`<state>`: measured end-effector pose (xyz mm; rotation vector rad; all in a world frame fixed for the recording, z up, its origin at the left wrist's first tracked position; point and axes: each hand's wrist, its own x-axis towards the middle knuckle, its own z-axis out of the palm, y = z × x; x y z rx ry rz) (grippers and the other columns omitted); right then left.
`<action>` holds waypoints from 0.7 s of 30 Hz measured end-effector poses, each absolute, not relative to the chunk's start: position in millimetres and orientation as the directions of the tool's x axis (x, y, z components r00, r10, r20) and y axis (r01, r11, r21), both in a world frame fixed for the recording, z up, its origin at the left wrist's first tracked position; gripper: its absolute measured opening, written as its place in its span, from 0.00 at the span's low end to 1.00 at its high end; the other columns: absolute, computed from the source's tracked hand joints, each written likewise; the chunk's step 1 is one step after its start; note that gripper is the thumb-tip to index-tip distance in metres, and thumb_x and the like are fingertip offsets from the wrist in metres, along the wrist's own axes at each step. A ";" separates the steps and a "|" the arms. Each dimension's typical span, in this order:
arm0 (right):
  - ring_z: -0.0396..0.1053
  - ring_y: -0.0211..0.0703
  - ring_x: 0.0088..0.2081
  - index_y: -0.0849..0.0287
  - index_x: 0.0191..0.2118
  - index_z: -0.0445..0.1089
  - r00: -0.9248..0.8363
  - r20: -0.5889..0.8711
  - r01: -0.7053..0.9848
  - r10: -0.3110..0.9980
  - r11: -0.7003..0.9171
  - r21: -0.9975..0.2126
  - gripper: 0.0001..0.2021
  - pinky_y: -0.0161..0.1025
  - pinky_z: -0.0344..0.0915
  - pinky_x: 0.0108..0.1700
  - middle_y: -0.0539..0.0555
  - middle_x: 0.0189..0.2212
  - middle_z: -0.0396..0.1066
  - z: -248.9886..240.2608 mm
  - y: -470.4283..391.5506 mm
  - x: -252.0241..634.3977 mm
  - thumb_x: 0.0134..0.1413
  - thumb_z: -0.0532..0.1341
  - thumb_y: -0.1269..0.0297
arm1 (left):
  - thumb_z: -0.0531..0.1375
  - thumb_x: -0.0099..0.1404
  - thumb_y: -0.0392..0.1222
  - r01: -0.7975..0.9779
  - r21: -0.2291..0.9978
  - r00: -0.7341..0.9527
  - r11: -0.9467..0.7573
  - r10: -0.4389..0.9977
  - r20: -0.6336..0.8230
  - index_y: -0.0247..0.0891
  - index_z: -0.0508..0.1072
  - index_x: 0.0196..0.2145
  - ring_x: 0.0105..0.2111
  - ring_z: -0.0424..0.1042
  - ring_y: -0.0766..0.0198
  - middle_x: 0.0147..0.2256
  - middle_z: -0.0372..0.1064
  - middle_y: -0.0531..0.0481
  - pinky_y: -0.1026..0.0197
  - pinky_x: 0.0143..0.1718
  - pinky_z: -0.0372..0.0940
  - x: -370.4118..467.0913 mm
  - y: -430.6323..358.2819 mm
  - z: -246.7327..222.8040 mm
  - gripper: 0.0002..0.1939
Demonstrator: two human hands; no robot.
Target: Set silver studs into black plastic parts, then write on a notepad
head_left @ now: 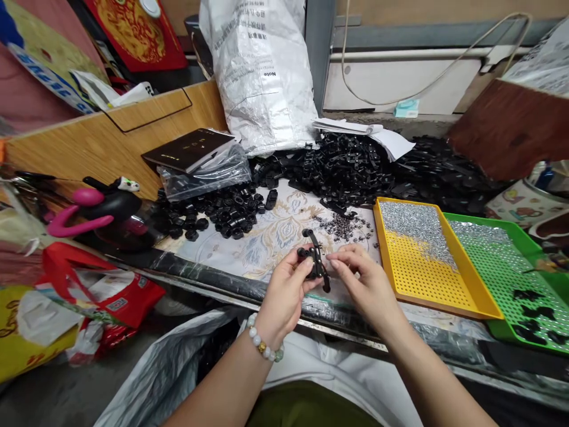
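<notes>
My left hand (288, 287), with a beaded bracelet at the wrist, is closed on a small black plastic assembly (316, 261) that has a long curved arm. Just to its right is my right hand (360, 273), thumb and forefinger pinched together close to the assembly. Whatever sits between those fingertips is too small to make out. Beyond the hands, a scatter of tiny dark metal pieces (344, 226) lies on the patterned tabletop (271, 237). A yellow perforated tray (435, 290) with small silvery pieces (411, 222) stands right of my right hand.
A green tray (475, 249) holds silvery bits and black parts. Heaps of black plastic parts (342, 166) and round black pieces (235, 213) cover the back. A white sack (271, 77) stands behind them. At left are a black-and-pink bottle (120, 213) and a dark notebook (189, 149).
</notes>
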<state>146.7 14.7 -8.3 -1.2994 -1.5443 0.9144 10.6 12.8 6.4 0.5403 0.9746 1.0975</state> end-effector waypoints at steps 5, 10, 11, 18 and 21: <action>0.61 0.34 0.37 0.63 0.29 0.67 -0.122 -0.013 0.027 0.992 -0.009 -1.000 0.11 0.30 0.58 0.42 0.52 0.32 0.62 -11.7 20.3 146.3 0.47 0.61 0.59 | 0.58 0.58 0.41 -0.417 0.808 0.187 0.417 0.909 -0.372 0.43 0.67 0.46 0.43 0.64 0.66 0.50 0.61 0.49 0.69 0.36 0.66 13.6 13.8 7.6 0.16; 0.62 0.38 0.41 0.62 0.33 0.69 -0.236 -0.246 -0.260 0.940 -0.306 -0.916 0.14 0.33 0.60 0.45 0.55 0.38 0.64 -12.4 12.7 138.8 0.44 0.63 0.55 | 0.54 0.61 0.47 -0.265 0.894 0.191 0.362 0.928 -0.319 0.47 0.65 0.50 0.44 0.64 0.65 0.53 0.58 0.49 0.72 0.31 0.64 13.7 12.9 6.5 0.19; 0.63 0.39 0.42 0.61 0.35 0.69 -0.272 -0.267 -0.321 0.925 -0.349 -0.881 0.15 0.34 0.61 0.45 0.55 0.38 0.65 -12.1 11.8 137.8 0.44 0.64 0.55 | 0.53 0.61 0.48 -0.203 0.922 0.201 0.328 0.936 -0.289 0.47 0.65 0.50 0.45 0.64 0.64 0.53 0.57 0.49 0.72 0.31 0.65 13.8 12.2 6.8 0.19; 0.65 0.43 0.43 0.59 0.40 0.68 -0.169 -0.272 -0.360 0.947 -0.316 -0.878 0.19 0.38 0.63 0.46 0.57 0.41 0.66 -22.7 11.4 146.4 0.44 0.64 0.54 | 0.47 0.62 0.56 0.587 0.809 0.112 -0.024 0.992 -0.052 0.41 0.63 0.51 0.34 0.68 0.64 0.45 0.65 0.47 0.62 0.36 0.65 -0.5 61.8 18.1 0.24; 0.60 0.46 0.50 0.62 0.36 0.69 0.022 -0.266 -0.270 0.964 -0.250 -0.930 0.21 0.37 0.58 0.52 0.57 0.44 0.64 -39.7 9.2 153.0 0.38 0.66 0.51 | 0.51 0.62 0.48 0.745 0.667 -0.072 0.030 0.997 0.036 0.35 0.64 0.49 0.53 0.54 0.51 0.51 0.58 0.40 0.46 0.56 0.46 -20.3 129.0 18.0 0.20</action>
